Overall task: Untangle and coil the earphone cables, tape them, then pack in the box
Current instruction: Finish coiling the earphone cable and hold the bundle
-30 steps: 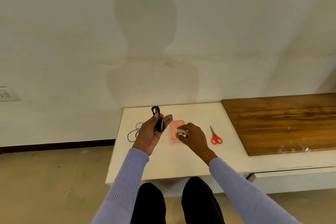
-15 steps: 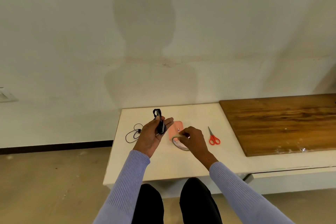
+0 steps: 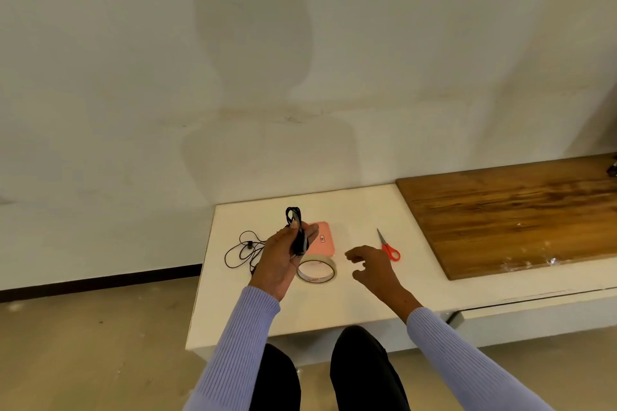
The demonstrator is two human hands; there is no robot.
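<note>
My left hand [image 3: 283, 253] holds a coiled black earphone cable [image 3: 297, 227] upright between thumb and fingers, above the white table [image 3: 334, 307]. A second black earphone cable [image 3: 242, 250] lies loose and tangled on the table to the left of that hand. A roll of pale tape [image 3: 316, 270] lies flat just right of my left wrist. Behind it sits a flat pink box [image 3: 323, 238]. My right hand [image 3: 370, 265] hovers with fingers loosely spread, to the right of the tape and touching nothing.
Red-handled scissors [image 3: 387, 245] lie on the table right of my right hand. A brown wooden board [image 3: 514, 210] covers the right part of the bench. A plain wall stands behind the table, and the floor drops off at its left edge.
My right hand set the tape roll down on the table and let go, then drew back to the right. My left hand kept holding the coiled cable.
</note>
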